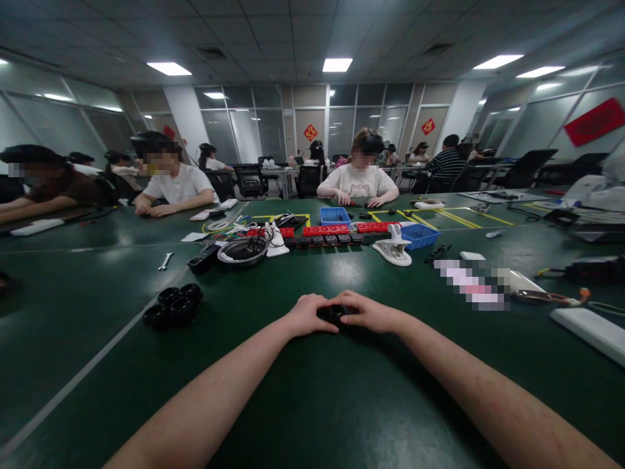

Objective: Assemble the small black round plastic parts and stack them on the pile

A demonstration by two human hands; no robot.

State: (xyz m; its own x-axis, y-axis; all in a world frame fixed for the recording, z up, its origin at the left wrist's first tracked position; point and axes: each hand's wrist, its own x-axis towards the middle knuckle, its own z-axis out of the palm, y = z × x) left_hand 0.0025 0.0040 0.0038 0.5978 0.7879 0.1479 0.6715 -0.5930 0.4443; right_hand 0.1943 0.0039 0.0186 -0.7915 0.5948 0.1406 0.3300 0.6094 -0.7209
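Both my hands meet over the green table around a small black round part (336,312) with a hollow top. From its left side my left hand (310,314) curls its fingers and thumb about it. On the other side my right hand (365,311) grips it too, thumb near the hole. My fingers cover much of the part, so its full shape is hidden. Off to the left, several similar black ring-like parts (174,305) sit clustered together on the table.
A wrench (166,262) lies at the left. Further back are a round metal dish (243,251), red power strips (326,230), a white clip stand (393,246) and a blue bin (418,237). A white bar (590,332) lies right. Across the table a person (359,176) works.
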